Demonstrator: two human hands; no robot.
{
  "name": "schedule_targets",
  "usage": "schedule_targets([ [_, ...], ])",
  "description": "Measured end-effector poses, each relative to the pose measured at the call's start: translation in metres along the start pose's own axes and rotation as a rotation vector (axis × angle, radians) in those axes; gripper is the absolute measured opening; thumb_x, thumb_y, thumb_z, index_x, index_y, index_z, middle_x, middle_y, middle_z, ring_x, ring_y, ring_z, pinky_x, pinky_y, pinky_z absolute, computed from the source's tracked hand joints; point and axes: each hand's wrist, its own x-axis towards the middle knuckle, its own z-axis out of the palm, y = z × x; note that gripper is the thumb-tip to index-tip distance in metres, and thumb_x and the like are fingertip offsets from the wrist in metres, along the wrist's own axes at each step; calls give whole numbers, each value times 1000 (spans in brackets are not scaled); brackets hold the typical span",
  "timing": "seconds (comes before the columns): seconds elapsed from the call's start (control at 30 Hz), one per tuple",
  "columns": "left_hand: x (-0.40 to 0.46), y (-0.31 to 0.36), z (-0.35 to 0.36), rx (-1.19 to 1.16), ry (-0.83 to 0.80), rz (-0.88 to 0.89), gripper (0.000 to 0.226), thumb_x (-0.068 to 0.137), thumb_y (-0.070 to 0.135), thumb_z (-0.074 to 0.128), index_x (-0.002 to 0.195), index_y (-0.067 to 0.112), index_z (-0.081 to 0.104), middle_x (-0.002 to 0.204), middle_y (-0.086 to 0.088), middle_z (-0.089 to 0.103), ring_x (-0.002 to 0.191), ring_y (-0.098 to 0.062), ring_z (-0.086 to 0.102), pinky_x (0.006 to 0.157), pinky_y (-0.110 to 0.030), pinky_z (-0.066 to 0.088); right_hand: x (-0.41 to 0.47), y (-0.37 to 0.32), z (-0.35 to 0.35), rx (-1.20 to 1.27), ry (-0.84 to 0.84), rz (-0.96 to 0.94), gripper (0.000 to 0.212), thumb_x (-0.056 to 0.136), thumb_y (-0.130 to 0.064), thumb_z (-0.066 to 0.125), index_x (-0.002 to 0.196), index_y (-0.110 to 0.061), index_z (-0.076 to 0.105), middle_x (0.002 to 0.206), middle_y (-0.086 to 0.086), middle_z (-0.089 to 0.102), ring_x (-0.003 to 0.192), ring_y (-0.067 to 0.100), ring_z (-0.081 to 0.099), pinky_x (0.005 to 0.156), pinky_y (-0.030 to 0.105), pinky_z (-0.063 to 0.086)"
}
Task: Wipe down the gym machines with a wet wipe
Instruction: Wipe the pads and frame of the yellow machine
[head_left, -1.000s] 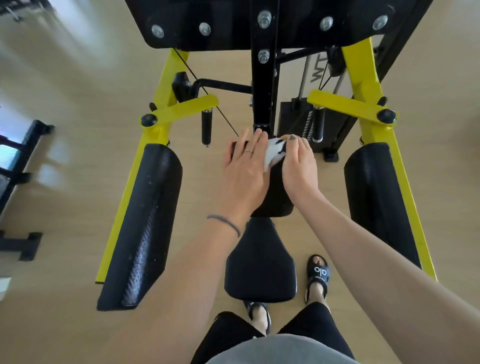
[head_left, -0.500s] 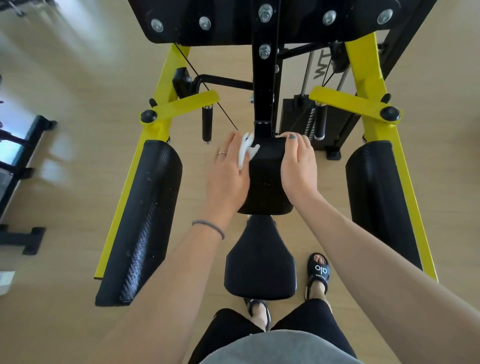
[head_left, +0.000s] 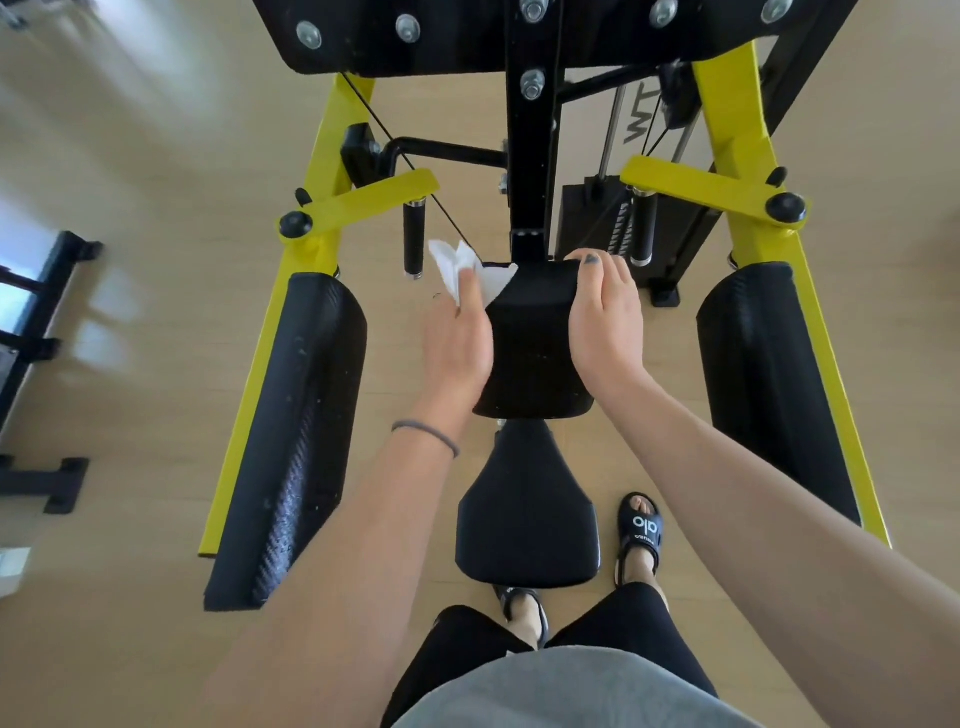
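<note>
A black and yellow gym machine stands in front of me, with a small black chest pad (head_left: 532, 343) at its centre. My left hand (head_left: 460, 338) lies along the pad's left side and holds a crumpled white wet wipe (head_left: 470, 270) against the pad's upper left corner. My right hand (head_left: 605, 317) grips the pad's right side, its fingers curled over the top right edge. Below the pad sits the black seat (head_left: 527, 519).
Two long black arm pads (head_left: 291, 426) (head_left: 763, 374) on yellow arms (head_left: 363, 200) flank the centre. A black post (head_left: 530, 130) and a weight stack (head_left: 597, 218) rise behind. Another machine's black frame (head_left: 36, 364) stands at far left on the wooden floor.
My left hand carried the wipe from the top middle of the pad over to its left side and upper left corner. My right hand stayed gripping the right side.
</note>
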Motion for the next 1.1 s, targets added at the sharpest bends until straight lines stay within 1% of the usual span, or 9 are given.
schedule_targets([
  [0.1, 13, -12, -6, -82, -41, -113, 42, 108, 46, 29, 104, 21, 62, 94, 3, 63, 89, -10, 60, 75, -24, 44, -1, 0, -1, 3, -8, -3, 41, 110, -29, 27, 131, -19, 61, 118, -11, 53, 116, 8, 47, 93, 23, 34],
  [0.27, 10, -69, -8, -179, -96, -520, 48, 109, 33, 27, 151, 15, 40, 152, -3, 44, 144, -21, 38, 121, -40, 29, 0, 2, -1, -9, -14, -9, 40, 110, -30, 27, 131, -21, 60, 120, -13, 52, 116, 4, 45, 94, 20, 33],
  [0.4, 8, -57, 0, -249, -22, -528, 41, 108, 30, 28, 132, 13, 56, 128, 2, 58, 123, -22, 53, 95, -31, 46, 1, 6, 0, -23, -9, -18, 39, 110, -30, 28, 129, -21, 61, 117, -14, 53, 114, 4, 47, 96, 21, 35],
  [0.43, 8, -46, -1, -249, 2, -481, 41, 109, 31, 27, 128, 11, 57, 114, 4, 57, 131, -20, 31, 81, -28, 44, 0, 6, 1, -25, -4, -22, 39, 110, -31, 28, 129, -21, 61, 117, -14, 53, 114, 4, 47, 96, 21, 35],
  [0.47, 7, -33, -2, -234, 12, -411, 40, 109, 34, 26, 118, 12, 58, 105, 2, 55, 84, -13, 38, 73, -25, 40, 0, 6, 1, -29, 4, -27, 39, 110, -31, 28, 128, -21, 61, 116, -14, 53, 114, 4, 48, 96, 21, 36],
  [0.57, 5, -18, -3, -172, 15, -218, 45, 106, 46, 28, 112, 15, 60, 93, -1, 58, 84, -14, 54, 66, -26, 40, 0, 4, 3, -30, 23, -16, 38, 110, -30, 29, 127, -21, 62, 115, -13, 53, 111, 4, 48, 94, 21, 37],
  [0.7, 5, -30, -4, -147, 14, -260, 45, 108, 46, 22, 121, 18, 54, 100, 1, 60, 98, -15, 55, 78, -24, 42, 0, 5, 2, -53, 10, -17, 38, 110, -31, 29, 130, -22, 60, 117, -14, 52, 113, 3, 46, 91, 19, 34],
  [0.87, -2, -78, 5, -88, -15, -628, 56, 109, 42, 25, 151, 8, 39, 155, -10, 42, 142, -32, 40, 115, -42, 32, 0, 7, 3, -100, 4, -32, 37, 110, -31, 28, 130, -22, 58, 115, -13, 51, 109, 3, 45, 84, 13, 32],
  [1.1, 7, -80, 21, -391, 97, -838, 33, 104, 18, 35, 119, 11, 63, 107, -6, 65, 99, -21, 63, 98, -34, 55, 1, 7, 6, -139, 37, -50, 36, 110, -31, 29, 128, -20, 59, 111, -12, 52, 108, 7, 49, 85, 14, 34],
])
